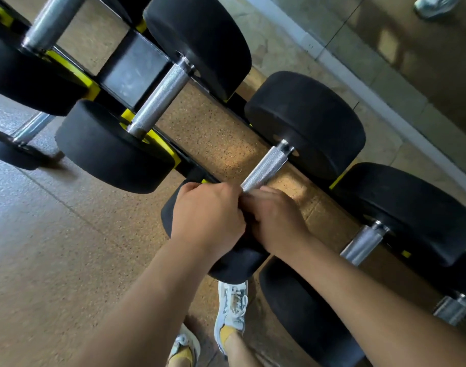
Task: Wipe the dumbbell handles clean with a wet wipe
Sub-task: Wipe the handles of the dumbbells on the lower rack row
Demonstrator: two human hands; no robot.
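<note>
Several black dumbbells lie across a black and yellow rack (pixel 163 144). Both my hands sit at the near end of the middle dumbbell's knurled steel handle (pixel 266 168). My right hand (pixel 276 215) curls over that near end. My left hand (pixel 208 215) lies on the near black weight head (pixel 237 263), its curled fingers meeting the right hand's fingers. The hands hide whatever is between them, and no wet wipe shows. The far weight head (pixel 308 123) is uncovered.
Neighbouring dumbbell handles lie to the left (pixel 160 96) and to the right (pixel 364 242). A speckled rubber floor (pixel 54 247) spreads on the left. My two shoes (pixel 231 311) stand below the rack. Another person's shoe (pixel 435 5) shows at the top right.
</note>
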